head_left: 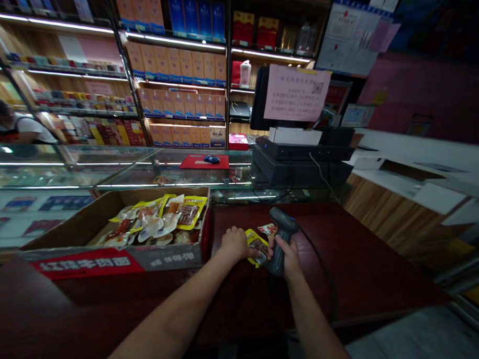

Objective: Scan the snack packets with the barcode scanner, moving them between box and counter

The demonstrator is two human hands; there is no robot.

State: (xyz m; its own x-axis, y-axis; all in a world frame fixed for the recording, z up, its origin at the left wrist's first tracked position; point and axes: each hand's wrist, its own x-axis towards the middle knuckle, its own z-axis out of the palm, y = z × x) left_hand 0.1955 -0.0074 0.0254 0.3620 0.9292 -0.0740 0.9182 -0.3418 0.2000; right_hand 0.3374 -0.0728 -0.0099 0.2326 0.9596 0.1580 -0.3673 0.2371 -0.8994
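Note:
My left hand (234, 242) is closed on a yellow snack packet (256, 247) that lies on the dark red counter (362, 267). My right hand (287, 254) grips the handle of a dark grey barcode scanner (280, 230), whose head points away over the packet. A red and white packet (267, 229) shows just beyond the scanner. The scanner's cable (323, 266) runs off to the right across the counter.
An open cardboard box (103, 258) with several snack packets stands left of my hands. Behind are a glass display counter (106, 169), a red mouse pad with a mouse (211, 159), and a black till with a screen (298, 166). Another person (13, 127) stands at far left.

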